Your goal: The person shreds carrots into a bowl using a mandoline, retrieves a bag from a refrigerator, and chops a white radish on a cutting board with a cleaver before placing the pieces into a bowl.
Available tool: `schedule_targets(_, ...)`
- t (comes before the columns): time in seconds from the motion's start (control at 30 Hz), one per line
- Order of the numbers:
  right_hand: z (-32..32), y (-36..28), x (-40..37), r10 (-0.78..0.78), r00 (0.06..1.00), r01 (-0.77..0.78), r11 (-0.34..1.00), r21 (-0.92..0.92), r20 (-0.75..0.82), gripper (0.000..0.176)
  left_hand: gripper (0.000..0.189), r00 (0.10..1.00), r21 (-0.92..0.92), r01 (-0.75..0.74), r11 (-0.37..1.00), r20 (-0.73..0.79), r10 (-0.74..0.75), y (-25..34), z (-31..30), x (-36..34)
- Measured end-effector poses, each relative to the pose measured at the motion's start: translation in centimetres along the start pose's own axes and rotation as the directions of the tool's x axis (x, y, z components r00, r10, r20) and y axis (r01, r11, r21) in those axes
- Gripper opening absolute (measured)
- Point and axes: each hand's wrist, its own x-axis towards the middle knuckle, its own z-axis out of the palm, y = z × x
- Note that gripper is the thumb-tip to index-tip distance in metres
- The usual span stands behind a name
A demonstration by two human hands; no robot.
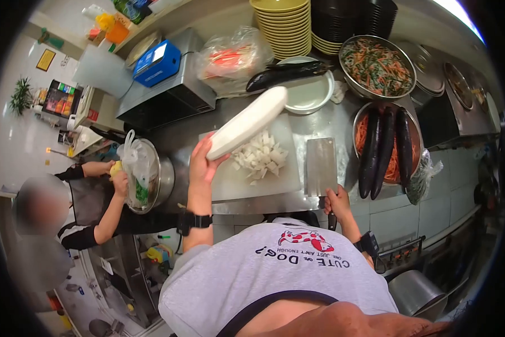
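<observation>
My left hand [203,163] grips the lower end of a long, white peeled eggplant [249,121], tilted up to the right over the cutting board [230,182]. Beneath it on the board lies a heap of chopped white pieces [261,157]. In my right hand [337,203] is the handle of a cleaver [321,165]; its wide blade lies flat at the right side of the board, edge contact with the counter hard to make out. Unpeeled dark eggplants [382,149] rest across a bowl of shredded carrot [360,135] to the right.
Another dark eggplant [286,76] lies over a white basin [310,101]. Behind are stacked yellow bowls [280,25], a bowl of mixed shredded vegetables [376,64] and a bagged vegetable [230,56]. A co-worker's hands [117,178] hold something yellow beside a metal basin [165,177] at left.
</observation>
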Motion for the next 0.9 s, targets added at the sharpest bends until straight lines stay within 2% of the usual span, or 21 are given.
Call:
schedule_targets(0.03,0.3,0.0,-0.1,0.005,1.0,-0.005,1.0,0.015,-0.013,0.014,0.042,1.0,0.0,-0.005,1.0,-0.01,0.005,0.3,-1.9,-1.4)
schedule_targets(0.1,0.9,0.2,-0.1,0.004,1.0,-0.004,1.0,0.003,-0.015,0.013,0.043,0.981,0.001,-0.128,0.992,-0.149,0.127,0.4,-5.3,-3.3)
schedule_targets(0.13,1.1,0.3,-0.1,0.002,1.0,-0.002,1.0,-0.006,-0.026,0.013,0.043,0.98,-0.001,-0.129,0.992,-0.15,0.128,0.2,-6.5,-3.6)
schedule_targets(0.2,1.6,0.7,0.4,-0.008,1.0,0.007,1.0,-0.025,-0.029,0.012,0.045,0.932,0.089,-0.212,0.973,-0.283,0.229,-0.4,-8.9,-3.9)
schedule_targets(0.23,2.0,0.7,0.6,-0.01,1.0,0.009,0.999,-0.039,-0.02,0.011,0.045,0.932,0.086,-0.212,0.973,-0.283,0.228,-1.1,-10.0,-3.8)
schedule_targets(0.3,3.2,0.5,1.2,-0.016,1.0,0.015,0.999,-0.047,-0.023,0.01,0.049,0.866,0.205,-0.207,0.957,-0.416,0.277,-2.9,-11.8,-3.0)
schedule_targets(0.33,3.8,0.2,1.3,-0.01,1.0,0.011,0.999,-0.043,0.024,0.009,0.049,0.878,0.198,-0.196,0.96,-0.4,0.262,-4.1,-13.1,-2.7)
schedule_targets(0.37,3.9,-0.1,1.2,-0.009,0.999,0.011,0.999,-0.037,0.05,0.009,0.05,0.835,0.425,-0.228,0.876,-0.377,0.4,-5.9,-13.9,-2.3)
schedule_targets(0.4,4.2,0.1,1.6,-0.004,1.0,0.005,0.996,-0.089,0.013,0.009,0.051,0.796,0.623,-0.247,0.742,-0.307,0.522,-7.7,-14.1,-2.2)
schedule_targets(0.47,5.1,-0.3,1.5,0.005,1.0,-0.005,0.999,-0.05,0.005,0.011,0.056,0.881,0.542,-0.222,0.81,-0.244,0.405,-9.6,-14.3,-2.5)
schedule_targets(0.5,5.3,-0.1,1.7,0.008,1.0,-0.009,0.999,-0.047,-0.019,0.013,0.061,0.863,0.819,-0.225,0.528,-0.084,0.498,-10.1,-14.3,-3.0)
schedule_targets(0.53,5.8,-0.4,1.5,-0.008,1.0,0.008,0.999,-0.044,-0.01,0.015,0.065,0.836,0.962,-0.223,0.158,0.105,0.538,-10.5,-14.2,-3.2)
schedule_targets(0.57,6.3,-0.6,1.4,-0.007,1.0,0.007,1.0,-0.026,-0.027,0.015,0.077,0.873,0.965,-0.193,0.18,0.085,0.48,-10.7,-14.2,-3.2)
schedule_targets(0.6,6.6,-0.6,1.3,-0.005,0.999,0.004,1.0,-0.008,-0.034,0.014,0.077,0.876,0.961,-0.202,0.188,0.091,0.474,-10.7,-13.9,-3.1)
schedule_targets(0.67,6.7,-0.5,1.2,-0.005,0.999,0.006,1.0,0.012,-0.052,0.014,0.081,0.861,0.97,-0.225,0.089,0.156,0.484,-10.0,-13.5,-3.1)
schedule_targets(0.7,7.1,-0.4,1.3,-0.001,0.998,0.003,0.999,0.033,-0.057,0.013,0.081,0.855,0.971,-0.222,0.087,0.151,0.496,-9.3,-13.4,-3.0)
schedule_targets(0.77,7.0,0.3,1.4,-0.007,0.998,0.01,0.999,0.048,-0.055,0.013,0.085,0.927,0.983,-0.177,0.054,0.148,0.345,-7.7,-13.2,-2.6)
schedule_targets(0.8,6.7,0.5,1.5,-0.011,0.998,0.015,0.998,0.068,-0.068,0.013,0.085,0.919,0.984,-0.171,0.045,0.142,0.368,-7.2,-13.3,-2.4)
schedule_targets(0.9,6.1,0.8,1.2,-0.018,0.999,0.021,0.997,0.076,-0.038,0.014,0.087,0.975,0.998,-0.059,-0.036,0.066,0.214,-5.3,-12.1,-2.2)
